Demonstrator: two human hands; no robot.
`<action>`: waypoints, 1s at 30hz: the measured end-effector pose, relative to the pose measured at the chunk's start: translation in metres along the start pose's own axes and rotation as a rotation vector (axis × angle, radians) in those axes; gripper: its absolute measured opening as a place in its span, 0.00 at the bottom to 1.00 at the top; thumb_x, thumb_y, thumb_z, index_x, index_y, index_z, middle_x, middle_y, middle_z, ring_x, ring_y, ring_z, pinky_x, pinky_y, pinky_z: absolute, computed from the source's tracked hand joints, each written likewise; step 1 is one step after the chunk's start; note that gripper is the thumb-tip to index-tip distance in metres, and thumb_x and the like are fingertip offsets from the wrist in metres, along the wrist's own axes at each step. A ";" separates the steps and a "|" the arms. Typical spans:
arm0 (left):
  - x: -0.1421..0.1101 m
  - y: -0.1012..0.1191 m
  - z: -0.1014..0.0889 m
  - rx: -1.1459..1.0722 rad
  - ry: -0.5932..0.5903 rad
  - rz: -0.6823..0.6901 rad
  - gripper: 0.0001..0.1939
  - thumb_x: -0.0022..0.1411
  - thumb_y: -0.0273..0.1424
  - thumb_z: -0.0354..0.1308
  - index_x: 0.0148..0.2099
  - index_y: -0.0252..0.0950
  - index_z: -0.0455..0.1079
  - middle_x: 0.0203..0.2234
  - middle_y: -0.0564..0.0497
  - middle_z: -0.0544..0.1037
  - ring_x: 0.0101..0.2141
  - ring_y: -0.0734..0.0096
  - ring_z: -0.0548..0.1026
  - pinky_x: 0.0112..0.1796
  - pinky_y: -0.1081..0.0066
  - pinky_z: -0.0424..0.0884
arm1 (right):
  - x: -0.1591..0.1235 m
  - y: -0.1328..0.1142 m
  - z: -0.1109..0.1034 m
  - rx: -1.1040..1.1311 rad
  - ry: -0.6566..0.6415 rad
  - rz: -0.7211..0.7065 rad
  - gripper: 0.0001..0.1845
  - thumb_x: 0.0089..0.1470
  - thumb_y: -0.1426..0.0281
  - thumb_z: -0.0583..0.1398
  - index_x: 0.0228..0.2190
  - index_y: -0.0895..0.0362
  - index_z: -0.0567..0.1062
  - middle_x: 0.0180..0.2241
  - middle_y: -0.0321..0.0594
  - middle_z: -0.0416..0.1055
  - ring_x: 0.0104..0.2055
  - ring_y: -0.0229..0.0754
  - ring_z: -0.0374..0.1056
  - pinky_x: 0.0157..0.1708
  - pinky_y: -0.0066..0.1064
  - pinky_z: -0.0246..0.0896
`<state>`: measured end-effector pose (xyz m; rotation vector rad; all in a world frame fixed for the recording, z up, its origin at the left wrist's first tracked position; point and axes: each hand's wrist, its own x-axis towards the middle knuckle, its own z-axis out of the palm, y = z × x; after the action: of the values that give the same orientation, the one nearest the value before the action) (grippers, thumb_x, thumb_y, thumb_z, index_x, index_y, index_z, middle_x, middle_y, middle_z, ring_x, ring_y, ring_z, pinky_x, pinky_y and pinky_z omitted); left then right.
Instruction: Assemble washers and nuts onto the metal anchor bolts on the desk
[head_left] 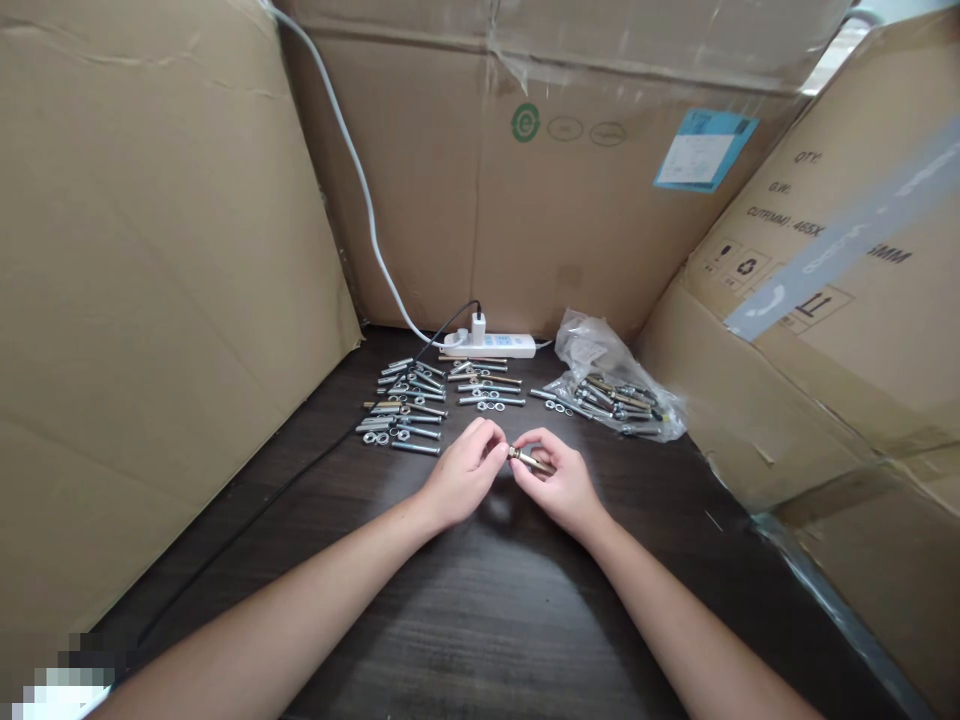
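Observation:
A brass-coloured expansion bolt (534, 461) is held between my two hands above the dark table. My right hand (559, 480) is closed around its sleeve, thumb below and fingers above. My left hand (469, 470) is pinched at the bolt's other end, by the nut (513, 452); its fingertips hide part of that end. Beyond my left hand lie rows of loose bolts (416, 448), sleeves (375, 426), nuts and washers (381, 438). A second group of bolts (491, 401) with small rings lies straight ahead.
An open clear plastic bag (592, 345) with several assembled bolts (622, 400) lies at the right. Behind stands a white power strip (491, 346) with a plugged-in charger. A black cable (277, 495) crosses the table's left side. Cardboard boxes (187, 220) wall in three sides.

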<state>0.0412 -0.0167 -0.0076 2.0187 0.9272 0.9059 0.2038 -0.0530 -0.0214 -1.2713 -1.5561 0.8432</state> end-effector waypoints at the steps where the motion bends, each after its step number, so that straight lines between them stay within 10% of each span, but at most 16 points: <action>1: 0.000 0.000 0.000 0.011 -0.007 0.002 0.10 0.66 0.33 0.45 0.33 0.37 0.62 0.30 0.53 0.66 0.33 0.70 0.66 0.36 0.71 0.62 | 0.000 0.000 0.000 -0.004 0.004 -0.005 0.09 0.49 0.66 0.60 0.32 0.56 0.68 0.16 0.26 0.54 0.17 0.30 0.48 0.19 0.23 0.45; 30: 0.001 -0.001 0.001 0.006 -0.030 -0.002 0.10 0.66 0.33 0.46 0.33 0.36 0.63 0.30 0.53 0.66 0.33 0.71 0.66 0.36 0.70 0.63 | 0.000 -0.003 -0.001 -0.036 0.016 -0.028 0.08 0.49 0.68 0.59 0.32 0.56 0.67 0.15 0.24 0.50 0.17 0.30 0.46 0.18 0.23 0.42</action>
<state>0.0418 -0.0159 -0.0084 2.0301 0.9168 0.8707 0.2036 -0.0536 -0.0185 -1.2765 -1.5789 0.7890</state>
